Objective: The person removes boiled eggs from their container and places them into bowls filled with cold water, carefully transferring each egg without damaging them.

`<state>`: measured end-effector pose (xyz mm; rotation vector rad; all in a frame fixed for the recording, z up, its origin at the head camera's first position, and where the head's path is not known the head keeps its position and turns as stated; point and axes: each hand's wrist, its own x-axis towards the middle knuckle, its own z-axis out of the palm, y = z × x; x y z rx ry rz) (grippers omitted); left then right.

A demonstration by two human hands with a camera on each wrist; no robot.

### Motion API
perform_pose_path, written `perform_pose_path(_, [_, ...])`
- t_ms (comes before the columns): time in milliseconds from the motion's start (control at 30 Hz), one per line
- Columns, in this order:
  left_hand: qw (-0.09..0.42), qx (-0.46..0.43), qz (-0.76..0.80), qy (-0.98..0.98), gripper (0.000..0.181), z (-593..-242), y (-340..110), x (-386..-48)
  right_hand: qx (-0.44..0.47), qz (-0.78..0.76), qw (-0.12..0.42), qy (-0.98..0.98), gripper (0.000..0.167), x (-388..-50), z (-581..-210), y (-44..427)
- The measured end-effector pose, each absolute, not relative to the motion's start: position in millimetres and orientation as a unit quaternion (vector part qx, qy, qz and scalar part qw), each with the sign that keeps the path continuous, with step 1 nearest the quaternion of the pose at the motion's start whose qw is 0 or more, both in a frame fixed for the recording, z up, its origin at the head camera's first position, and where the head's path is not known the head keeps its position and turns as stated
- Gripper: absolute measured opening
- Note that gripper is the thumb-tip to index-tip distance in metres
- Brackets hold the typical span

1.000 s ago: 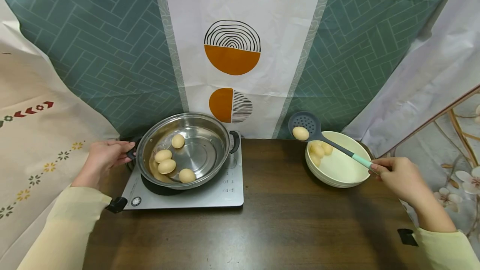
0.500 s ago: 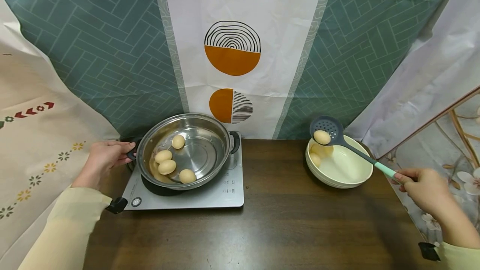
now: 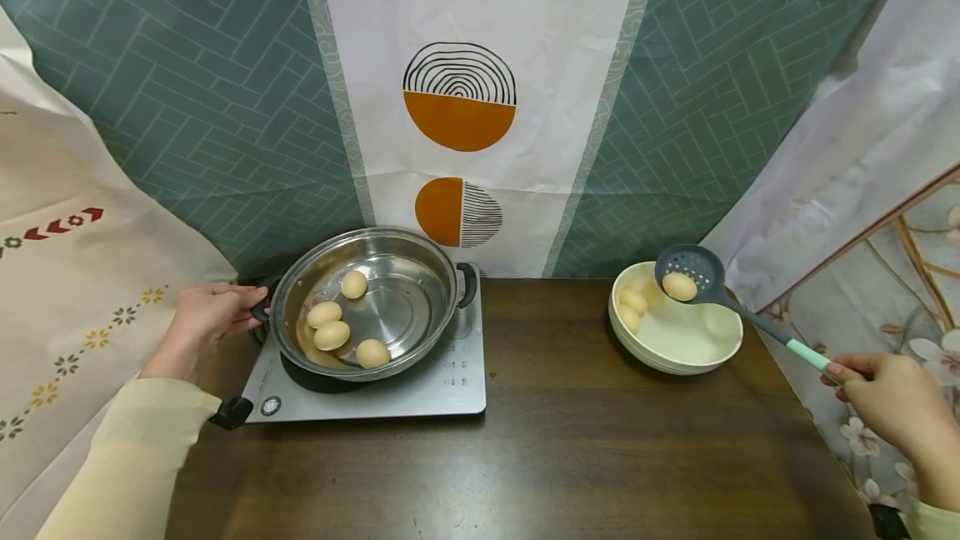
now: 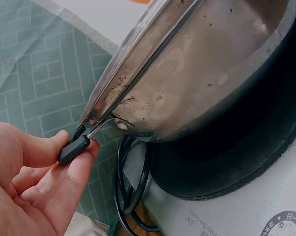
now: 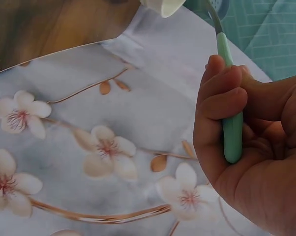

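My left hand [image 3: 206,322] pinches the black side handle [image 4: 75,149] of a steel pan [image 3: 423,340] between thumb and fingers. Several eggs [image 3: 332,335] lie in the pan. At the right, my right hand [image 3: 896,394] grips the mint-green handle [image 5: 232,135] of a slotted ladle, fingers curled round it. The ladle's grey perforated head [image 3: 705,265] hangs above the back of a cream bowl [image 3: 697,348] and carries one egg [image 3: 679,287]. More eggs [image 3: 632,303] rest at the left side inside the bowl; the ladle hides part of the bowl's back rim.
Beneath the pan is a silver induction cooktop [image 3: 457,390], with a black cord [image 4: 121,182] beside it. Both stand on a dark wooden table [image 3: 555,432]. Patterned sheets form a green-and-white backdrop [image 3: 600,148] and a floral side wall [image 3: 862,440].
My right hand has moved right and slightly down, carrying the slotted ladle and its egg from the bowl's left edge to over its back. The left hand stays on the pan handle.
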<state>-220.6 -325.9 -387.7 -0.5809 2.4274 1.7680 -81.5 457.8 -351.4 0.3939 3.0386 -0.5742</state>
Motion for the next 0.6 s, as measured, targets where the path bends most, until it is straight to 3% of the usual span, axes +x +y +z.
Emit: perform_pose_path(600, [0.037,-0.177,0.589,0.788,0.009,-387,-325,-220,0.120,-0.138,0.013,0.983,0.043,-78,-365,463])
